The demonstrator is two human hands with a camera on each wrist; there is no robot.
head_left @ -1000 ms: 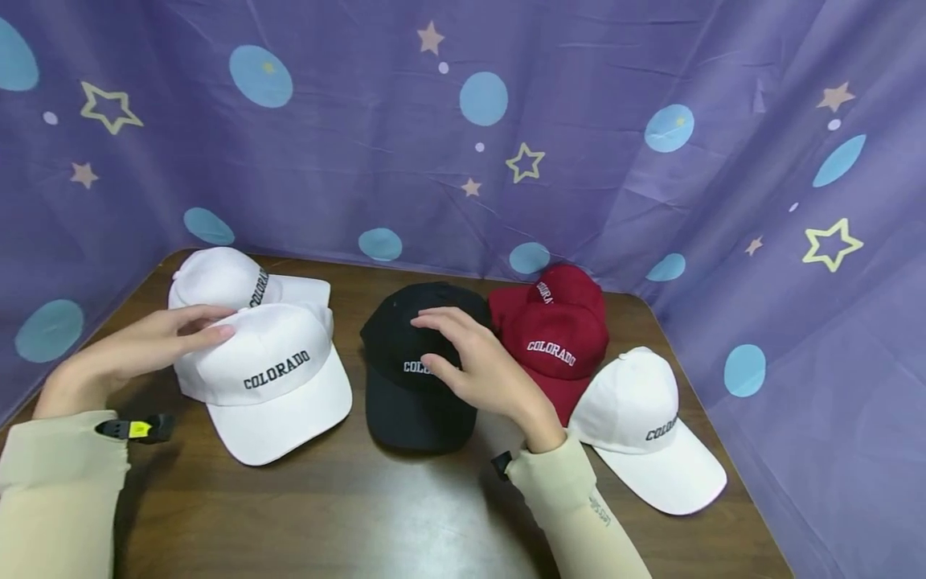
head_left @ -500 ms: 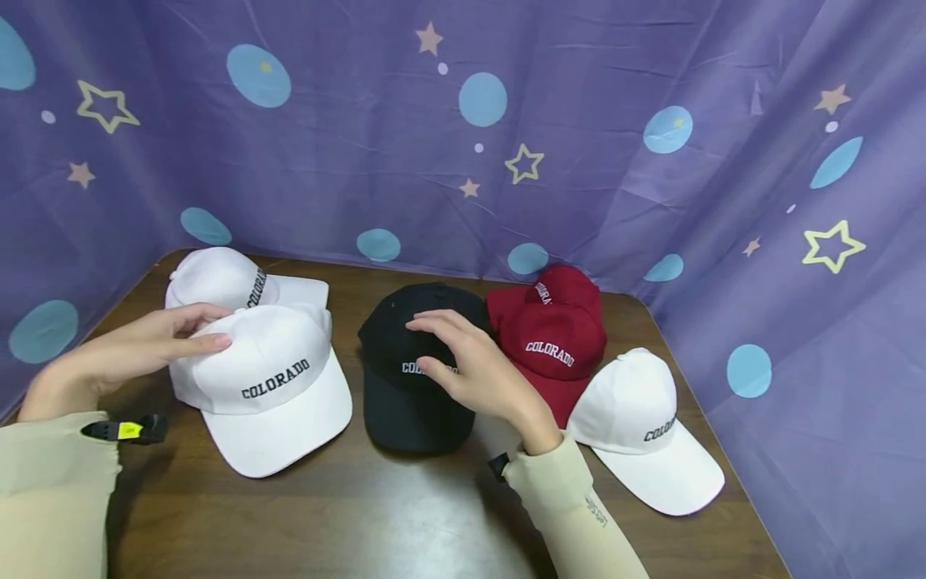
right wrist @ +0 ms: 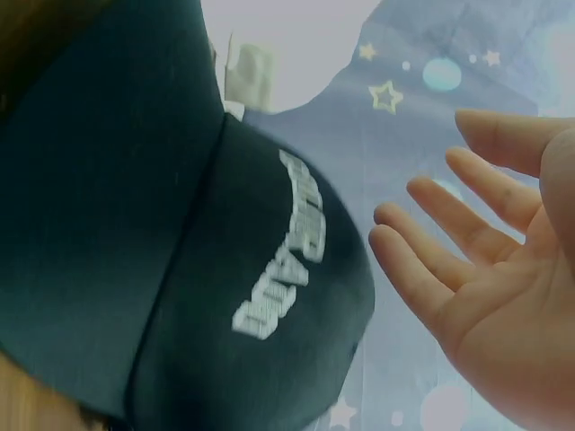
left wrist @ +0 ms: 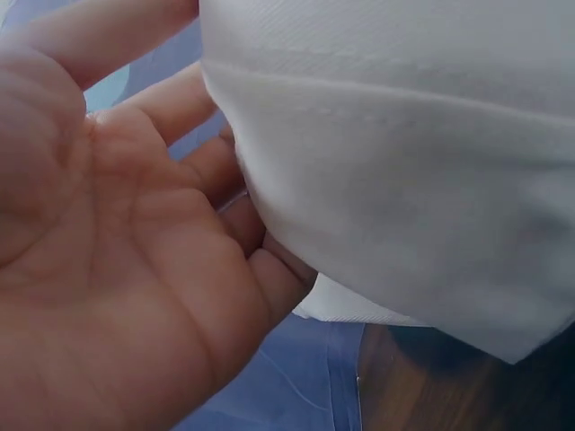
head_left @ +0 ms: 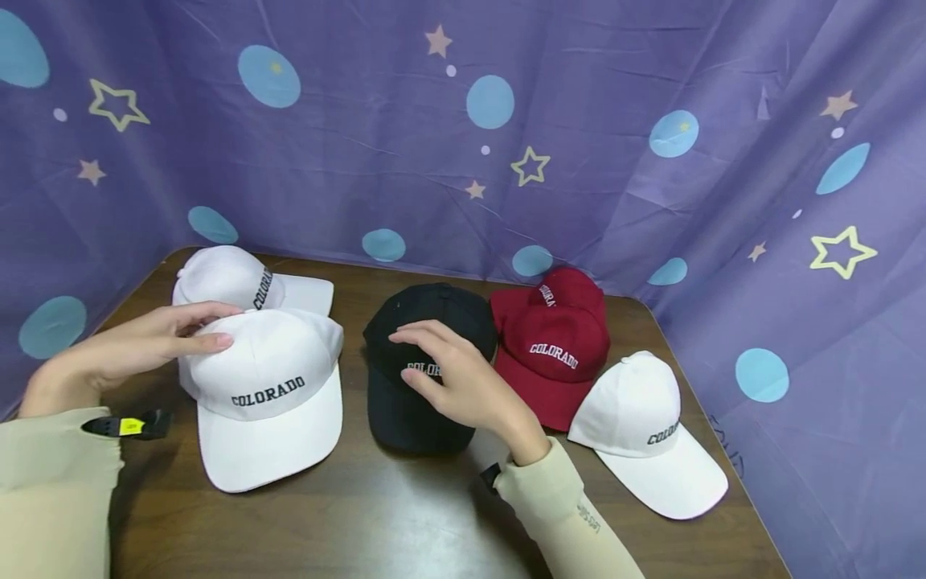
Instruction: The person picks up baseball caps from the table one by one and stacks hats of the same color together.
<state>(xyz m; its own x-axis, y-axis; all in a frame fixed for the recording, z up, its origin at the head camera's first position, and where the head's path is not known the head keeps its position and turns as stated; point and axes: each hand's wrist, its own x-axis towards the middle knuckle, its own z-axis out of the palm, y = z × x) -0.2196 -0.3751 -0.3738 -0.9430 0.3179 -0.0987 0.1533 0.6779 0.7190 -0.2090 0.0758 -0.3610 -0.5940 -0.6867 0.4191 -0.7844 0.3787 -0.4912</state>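
My left hand (head_left: 148, 346) grips a white baseball cap (head_left: 264, 362) at the left of its crown, thumb on top. This cap has COLORADO in black and its brim points toward me. Close up, the left wrist view shows the fingers curling behind the white fabric (left wrist: 386, 180). Another white cap (head_left: 224, 273) sits just behind it, partly covered. Over a black cap (head_left: 415, 410) my right hand (head_left: 466, 378) hovers with relaxed fingers, hiding part of its lettering. In the right wrist view that hand (right wrist: 503, 269) is apart from the black cap (right wrist: 252, 269) and holds nothing.
Two overlapping red caps (head_left: 557, 350) lie right of the black one. A third white cap (head_left: 637, 410) sits near the table's right edge, brim toward the front right. The brown wooden table (head_left: 405, 515) is bordered by a purple curtain (head_left: 347, 145) with stars and dots.
The front white cap has turned in my left hand, and its brim has swung toward me and slightly left. My right hand has drifted slightly left and down over the black cap.
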